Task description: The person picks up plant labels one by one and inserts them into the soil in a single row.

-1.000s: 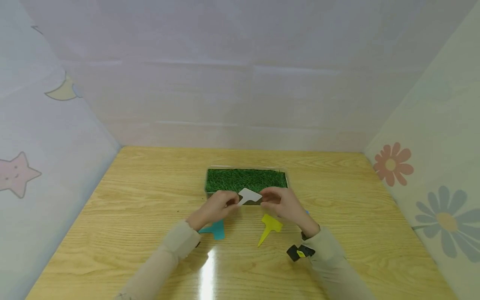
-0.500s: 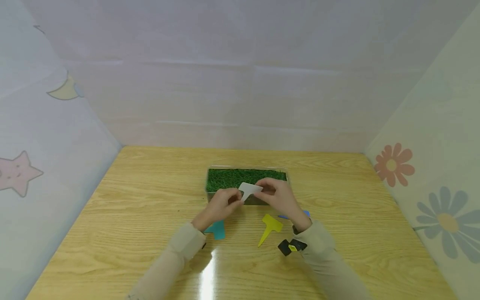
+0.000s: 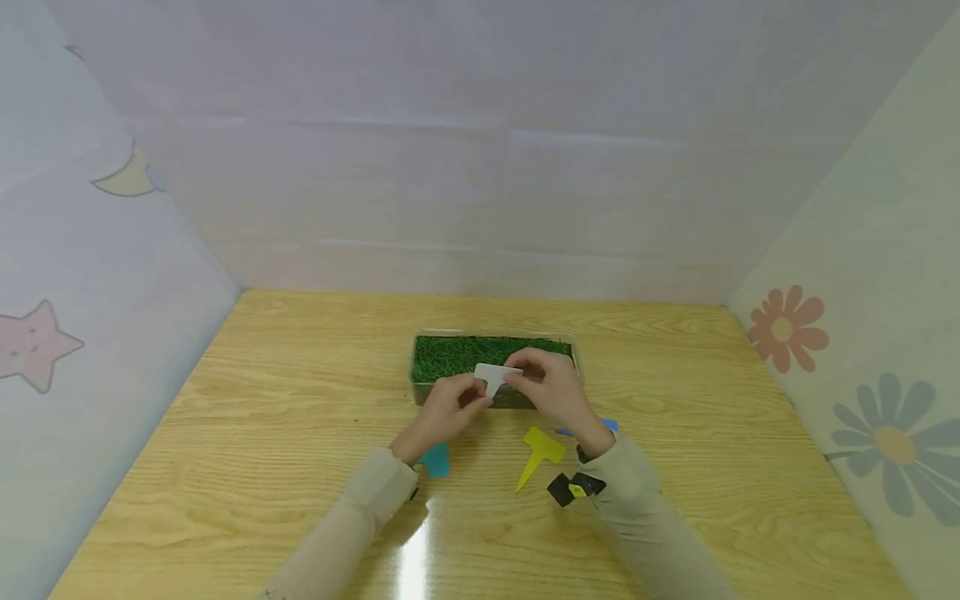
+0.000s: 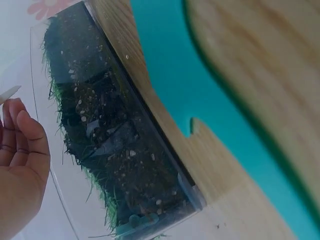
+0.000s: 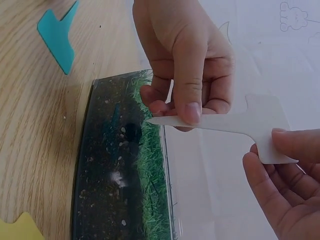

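A white T-shaped plant label (image 5: 227,124) is held between both hands, close over the front of a clear box of grass (image 3: 457,357). My left hand (image 3: 447,408) pinches its pointed stem between thumb and fingers. With thumb and fingertips, my right hand (image 3: 553,390) grips the broad head of the label. In the right wrist view the stem's tip points toward the grass and pokes out past the left thumb (image 5: 192,111). The left wrist view shows only part of the left hand (image 4: 22,165) and a bit of the label.
On the wooden table (image 3: 285,400) lie a teal plant label (image 3: 437,460) by the left wrist, a yellow one (image 3: 542,454) in front of the box, and a blue one (image 3: 609,426) partly behind the right wrist. Soil with pebbles (image 4: 120,145) shows through the box wall.
The right hand has moved left and slightly away, from the label's edge to a firmer grip on its head. The label has turned so its head lies more level, stem pointing down.
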A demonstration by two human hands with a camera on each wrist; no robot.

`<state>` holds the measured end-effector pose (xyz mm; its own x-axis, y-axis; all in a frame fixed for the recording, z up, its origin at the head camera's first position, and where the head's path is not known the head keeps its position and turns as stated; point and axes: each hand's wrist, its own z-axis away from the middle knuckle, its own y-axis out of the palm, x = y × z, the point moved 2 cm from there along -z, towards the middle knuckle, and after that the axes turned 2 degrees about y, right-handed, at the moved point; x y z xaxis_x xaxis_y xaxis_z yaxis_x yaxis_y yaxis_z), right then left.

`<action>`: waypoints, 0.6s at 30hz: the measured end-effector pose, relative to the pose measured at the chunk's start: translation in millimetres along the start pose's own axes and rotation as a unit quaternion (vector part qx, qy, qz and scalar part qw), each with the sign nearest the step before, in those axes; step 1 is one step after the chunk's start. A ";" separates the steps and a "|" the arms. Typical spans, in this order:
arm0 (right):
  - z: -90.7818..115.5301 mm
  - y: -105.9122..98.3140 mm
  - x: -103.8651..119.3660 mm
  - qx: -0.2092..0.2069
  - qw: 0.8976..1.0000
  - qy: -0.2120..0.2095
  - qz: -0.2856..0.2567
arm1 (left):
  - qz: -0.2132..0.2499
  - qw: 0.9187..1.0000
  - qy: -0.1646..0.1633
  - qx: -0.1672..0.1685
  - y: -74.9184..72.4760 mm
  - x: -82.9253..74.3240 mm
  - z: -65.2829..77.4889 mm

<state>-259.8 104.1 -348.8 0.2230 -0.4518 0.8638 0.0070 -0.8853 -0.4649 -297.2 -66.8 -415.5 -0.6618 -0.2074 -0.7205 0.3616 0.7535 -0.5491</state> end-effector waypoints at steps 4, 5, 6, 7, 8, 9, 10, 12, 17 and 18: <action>0.6 -0.3 5.8 0.000 1.000 -0.003 0.009 | -0.018 1.000 -0.008 0.002 -4.5 -5.6 -1.3; 0.4 -0.2 5.0 0.000 1.000 -0.004 0.010 | -0.023 1.000 -0.008 0.002 -6.3 -7.4 -1.8; 0.1 0.1 4.1 0.000 1.000 -0.006 0.015 | -0.025 1.000 -0.009 0.003 -8.2 -9.4 -2.6; -0.8 1.3 -1.6 0.000 1.000 -0.012 0.016 | -0.028 1.000 -0.009 0.004 -10.2 -11.4 -3.6; -1.9 2.2 -7.4 -0.001 1.000 -0.014 0.016 | -0.034 0.999 -0.004 0.003 -12.2 -13.3 -4.7; -2.0 2.6 -8.1 -0.001 1.000 -0.016 0.019 | -0.040 0.999 0.002 0.003 -14.3 -15.2 -5.9; -2.1 2.6 -7.8 -0.002 1.000 -0.020 0.021 | -0.050 0.999 0.009 0.001 -16.6 -17.7 -7.4; -2.4 3.4 -8.3 -0.002 0.999 -0.028 0.026 | -0.066 0.998 0.024 0.002 -21.4 -22.9 -11.0; -3.8 6.1 -9.7 -0.001 0.998 -0.052 0.042 | -0.091 0.993 0.068 0.017 -30.6 -32.0 -21.1; -4.1 6.7 -9.7 -0.001 0.997 -0.057 0.046 | -0.096 0.992 0.079 0.020 -31.9 -32.8 -23.2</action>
<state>-265.8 102.1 -359.4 0.3328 -0.5154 0.7897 -0.0199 -0.8411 -0.5406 -302.3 -69.5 -364.6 -0.8142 -0.2428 -0.5274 0.2428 0.6828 -0.6891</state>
